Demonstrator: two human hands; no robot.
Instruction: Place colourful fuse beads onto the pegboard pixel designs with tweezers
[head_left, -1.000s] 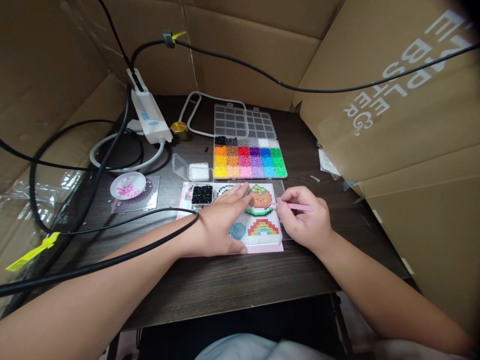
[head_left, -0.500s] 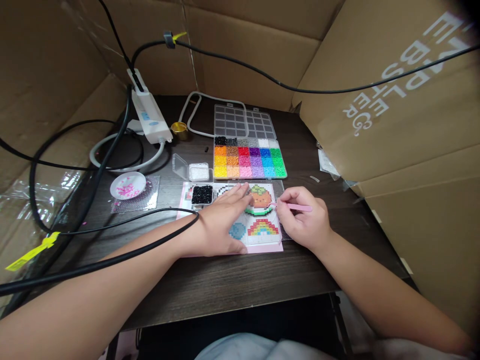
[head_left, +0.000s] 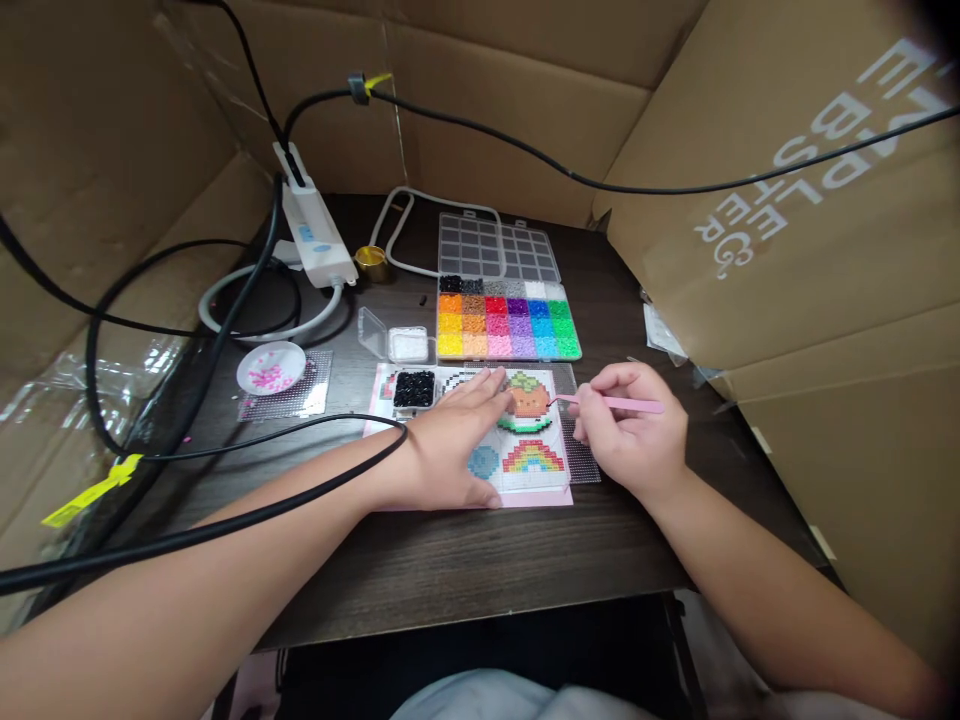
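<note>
My left hand (head_left: pixel 457 435) lies flat with fingers spread on a pattern sheet (head_left: pixel 559 495) under a clear pegboard. Pink tweezers (head_left: pixel 634 404) are pinched in my right hand (head_left: pixel 637 430), their bent tip just right of the orange figure (head_left: pixel 529 400). A tiny dark speck shows at the tip; I cannot tell whether it is a bead. Below the figure are a green-and-black beaded curve (head_left: pixel 525 426) and a rainbow pattern (head_left: pixel 534 457). A small box of black beads (head_left: pixel 414 389) stands by my left fingers, with an open box of white beads (head_left: pixel 408 344) behind it.
A bead case (head_left: pixel 510 325) with many colours lies open at the back. To the left, a white dish (head_left: pixel 271 368) of pink beads rests on another pegboard (head_left: pixel 315 385). A black cable (head_left: pixel 300 500) crosses above my left forearm. Cardboard walls (head_left: pixel 847 330) enclose the table.
My right hand has drawn back to the right with the tweezers, so the tip now stands off the figure's edge. My left hand stays on the sheet. The whole view has shifted slightly.
</note>
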